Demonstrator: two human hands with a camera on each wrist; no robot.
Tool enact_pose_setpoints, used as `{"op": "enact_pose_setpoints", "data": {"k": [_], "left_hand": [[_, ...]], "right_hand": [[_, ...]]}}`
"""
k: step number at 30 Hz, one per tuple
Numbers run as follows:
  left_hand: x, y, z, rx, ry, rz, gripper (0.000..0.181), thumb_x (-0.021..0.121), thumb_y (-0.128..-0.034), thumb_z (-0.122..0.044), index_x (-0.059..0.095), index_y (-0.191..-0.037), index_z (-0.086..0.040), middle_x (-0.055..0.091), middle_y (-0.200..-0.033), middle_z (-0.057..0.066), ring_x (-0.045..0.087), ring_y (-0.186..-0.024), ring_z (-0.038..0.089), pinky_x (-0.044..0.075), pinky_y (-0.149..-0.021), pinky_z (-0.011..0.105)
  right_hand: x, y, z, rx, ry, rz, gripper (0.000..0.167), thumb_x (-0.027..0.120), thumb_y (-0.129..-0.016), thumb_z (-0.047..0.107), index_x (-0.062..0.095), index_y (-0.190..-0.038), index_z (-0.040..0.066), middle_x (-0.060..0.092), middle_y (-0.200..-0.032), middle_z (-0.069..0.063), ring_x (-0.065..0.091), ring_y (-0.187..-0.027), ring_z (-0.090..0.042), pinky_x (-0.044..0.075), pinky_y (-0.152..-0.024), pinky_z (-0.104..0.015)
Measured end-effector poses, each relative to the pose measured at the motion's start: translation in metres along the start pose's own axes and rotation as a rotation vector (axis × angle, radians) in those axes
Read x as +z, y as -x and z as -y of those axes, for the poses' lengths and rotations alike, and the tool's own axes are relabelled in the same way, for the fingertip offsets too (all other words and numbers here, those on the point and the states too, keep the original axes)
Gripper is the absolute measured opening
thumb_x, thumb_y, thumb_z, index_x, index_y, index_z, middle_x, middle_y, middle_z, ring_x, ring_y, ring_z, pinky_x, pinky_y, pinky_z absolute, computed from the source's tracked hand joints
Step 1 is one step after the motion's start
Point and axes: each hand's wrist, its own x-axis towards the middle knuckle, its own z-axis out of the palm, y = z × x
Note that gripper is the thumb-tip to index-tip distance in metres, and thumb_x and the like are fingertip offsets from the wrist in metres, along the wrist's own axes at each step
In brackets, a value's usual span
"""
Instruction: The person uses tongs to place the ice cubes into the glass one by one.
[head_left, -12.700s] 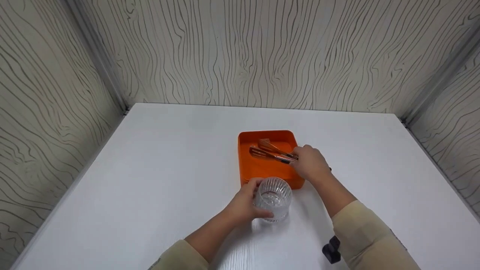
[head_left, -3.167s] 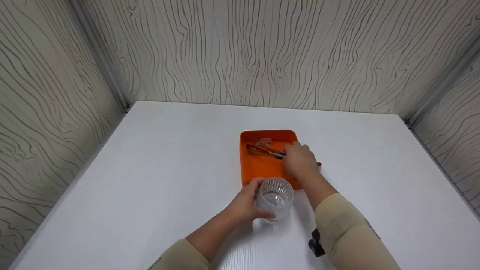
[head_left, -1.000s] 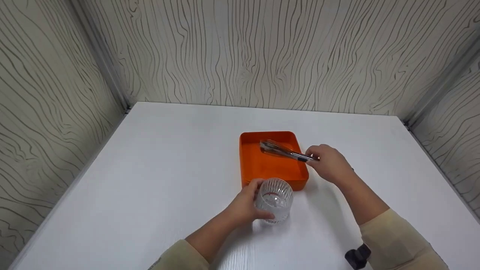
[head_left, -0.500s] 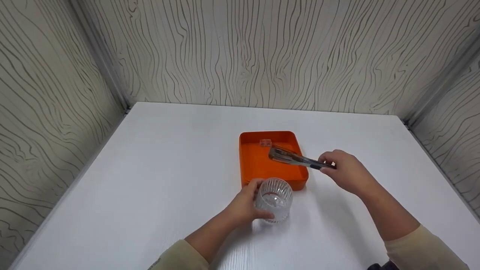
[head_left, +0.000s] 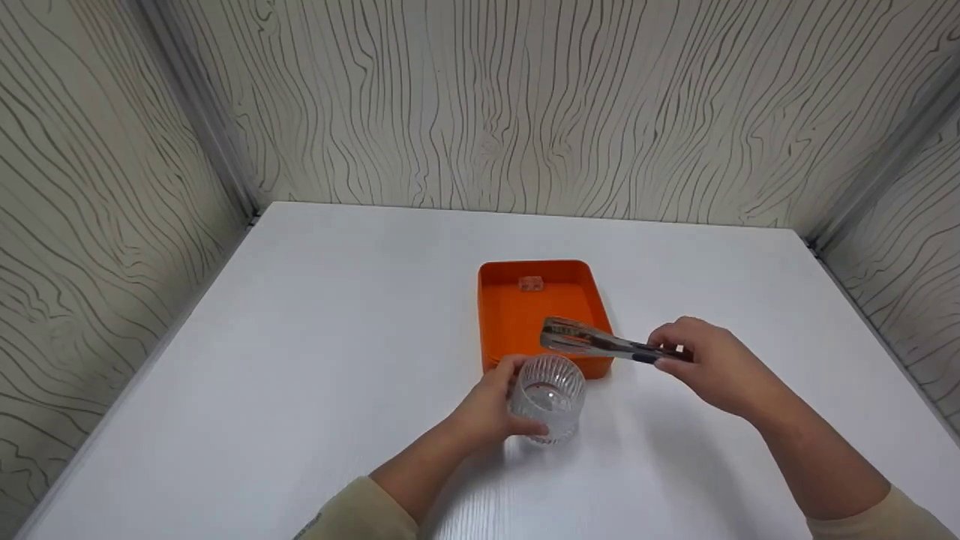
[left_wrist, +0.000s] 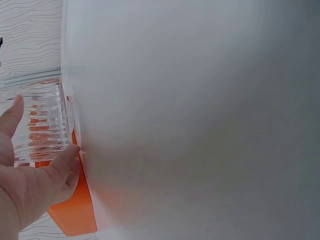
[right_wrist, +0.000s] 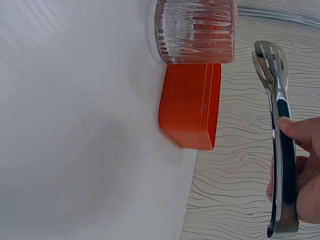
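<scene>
My left hand (head_left: 487,409) holds a ribbed clear glass (head_left: 551,420) on the table, thumb on its near side and fingers round its left. Something clear lies low inside the glass; its kind is hard to tell. In my right hand (head_left: 712,367) is a pair of metal serving tongs (right_wrist: 282,145) with dark grips. Their slotted heads hang above the near part of an orange tray (head_left: 499,330), just beyond the glass rim. Whether anything sits between the heads, I cannot tell. Small clear cube-like pieces (head_left: 531,283) lie at the tray's far end.
The white table (head_left: 337,315) reaches back to a wood-patterned wall (head_left: 480,112), with similar panels at left and right. The tray stands directly behind the glass, its near wall partly hidden by glass and left hand.
From low in the tray, the right hand has lifted the tongs and drawn them right and nearer, to just behind the glass. The clear pieces show again. Left hand and glass stay put.
</scene>
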Motion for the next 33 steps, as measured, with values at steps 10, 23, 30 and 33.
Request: {"op": "enact_pose_setpoints", "data": {"k": [10, 23, 30, 33], "left_hand": [[0.0011, 0.0016, -0.0024, -0.011, -0.006, -0.002, 0.075, 0.083, -0.0634, -0.024, 0.037, -0.122, -0.037, 0.049, -0.12, -0.012, 0.046, -0.116, 0.017, 0.037, -0.1, 0.046], [0.0001, 0.0008, 0.0001, 0.011, -0.015, -0.006, 0.075, 0.084, -0.0632, -0.023, 0.039, -0.123, -0.034, 0.049, -0.117, -0.011, 0.049, -0.112, 0.018, 0.04, -0.098, 0.045], [0.0008, 0.0009, -0.0002, -0.004, -0.013, -0.007, 0.075, 0.084, -0.0621, -0.023, 0.039, -0.121, -0.036, 0.049, -0.117, -0.011, 0.048, -0.113, 0.018, 0.039, -0.099, 0.046], [0.0006, 0.0009, 0.0001, -0.002, -0.011, -0.009, 0.076, 0.085, -0.0616, -0.023, 0.039, -0.121, -0.035, 0.05, -0.118, -0.011, 0.048, -0.113, 0.019, 0.039, -0.099, 0.046]], "right_hand": [[0.001, 0.0074, -0.0022, -0.064, 0.022, 0.011, 0.017, 0.064, -0.083, 0.007, 0.062, -0.093, 0.02, 0.053, -0.083, 0.005, 0.048, -0.074, -0.014, 0.042, -0.06, -0.025], [0.0027, 0.0095, -0.0027, -0.137, 0.056, -0.004, 0.02, 0.065, -0.081, 0.004, 0.062, -0.09, 0.022, 0.053, -0.081, 0.01, 0.047, -0.07, -0.009, 0.041, -0.059, -0.023], [0.0055, 0.0091, -0.0023, -0.17, 0.073, 0.01, 0.021, 0.065, -0.08, 0.003, 0.063, -0.089, 0.021, 0.052, -0.08, 0.012, 0.046, -0.07, -0.007, 0.041, -0.06, -0.023], [0.0061, 0.0085, -0.0012, -0.169, 0.077, 0.027, 0.02, 0.066, -0.08, 0.004, 0.063, -0.09, 0.021, 0.052, -0.081, 0.012, 0.047, -0.071, -0.008, 0.042, -0.06, -0.023]]}}
